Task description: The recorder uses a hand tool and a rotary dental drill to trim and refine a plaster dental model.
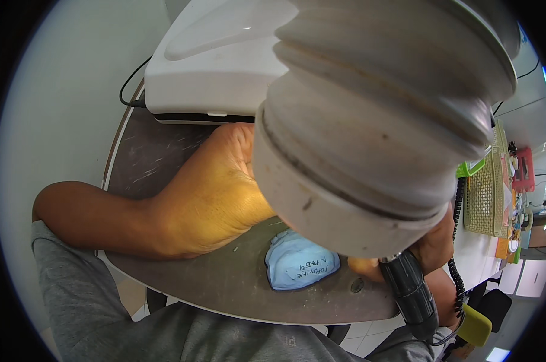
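A large off-white ribbed hose with a wide nozzle [357, 163] hangs over the work and covers much of both hands. My left hand [218, 187] reaches in behind it from the left. Its visible edge looks curled closed, but the fingertips and whatever they hold are hidden. On the right, my right hand [436, 244] is closed around a black corded rotary handpiece [408, 295], whose working tip is out of sight behind the nozzle. Between the hands, a pale blue dental cast [300, 262] with handwriting on it lies on the dark bench top [224, 286].
A white machine housing [212, 84] stands at the back left of the bench. A coiled black cord [457, 235] hangs on the right. Farther right are a woven cream basket [487, 193], a red container [524, 170] and a yellow-green chair [475, 327].
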`<action>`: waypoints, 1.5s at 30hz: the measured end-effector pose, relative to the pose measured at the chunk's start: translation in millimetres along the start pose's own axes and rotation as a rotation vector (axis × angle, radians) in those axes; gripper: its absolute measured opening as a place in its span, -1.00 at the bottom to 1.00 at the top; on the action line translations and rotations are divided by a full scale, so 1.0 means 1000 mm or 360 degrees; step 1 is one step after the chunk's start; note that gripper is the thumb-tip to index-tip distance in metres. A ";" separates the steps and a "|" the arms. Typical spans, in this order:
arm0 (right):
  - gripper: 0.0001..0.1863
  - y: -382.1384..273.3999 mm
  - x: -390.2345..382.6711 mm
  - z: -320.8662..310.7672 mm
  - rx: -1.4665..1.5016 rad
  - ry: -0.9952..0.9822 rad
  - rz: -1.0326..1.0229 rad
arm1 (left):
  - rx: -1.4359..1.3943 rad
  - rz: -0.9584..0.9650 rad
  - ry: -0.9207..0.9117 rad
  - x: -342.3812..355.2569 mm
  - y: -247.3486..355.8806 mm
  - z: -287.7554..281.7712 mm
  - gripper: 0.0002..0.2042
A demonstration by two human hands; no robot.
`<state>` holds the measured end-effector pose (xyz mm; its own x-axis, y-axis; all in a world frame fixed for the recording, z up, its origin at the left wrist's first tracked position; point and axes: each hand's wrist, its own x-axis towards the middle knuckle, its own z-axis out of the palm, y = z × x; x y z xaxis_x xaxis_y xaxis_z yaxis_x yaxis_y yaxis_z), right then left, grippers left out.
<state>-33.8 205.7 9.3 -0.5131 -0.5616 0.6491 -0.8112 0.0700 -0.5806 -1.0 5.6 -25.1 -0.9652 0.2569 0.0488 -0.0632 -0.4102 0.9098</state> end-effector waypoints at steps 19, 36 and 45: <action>-0.69 0.000 0.000 0.001 -0.0048 0.0033 -0.0001 | -0.0103 -0.0030 -0.0005 0.000 0.001 0.003 -0.73; -0.65 -0.002 0.000 -0.002 -0.0041 -0.0021 0.0007 | -0.0005 0.0049 -0.0043 -0.002 0.010 0.006 -0.74; -0.65 -0.004 0.001 -0.002 -0.0036 0.0046 0.0028 | 0.0069 0.0202 -0.0027 -0.001 0.004 0.005 -0.66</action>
<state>-31.2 207.1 13.4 -0.5348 -0.5358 0.6534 -0.8081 0.0984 -0.5807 1.2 8.5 -19.7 -0.9602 0.2204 0.1714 0.0705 -0.4026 0.9127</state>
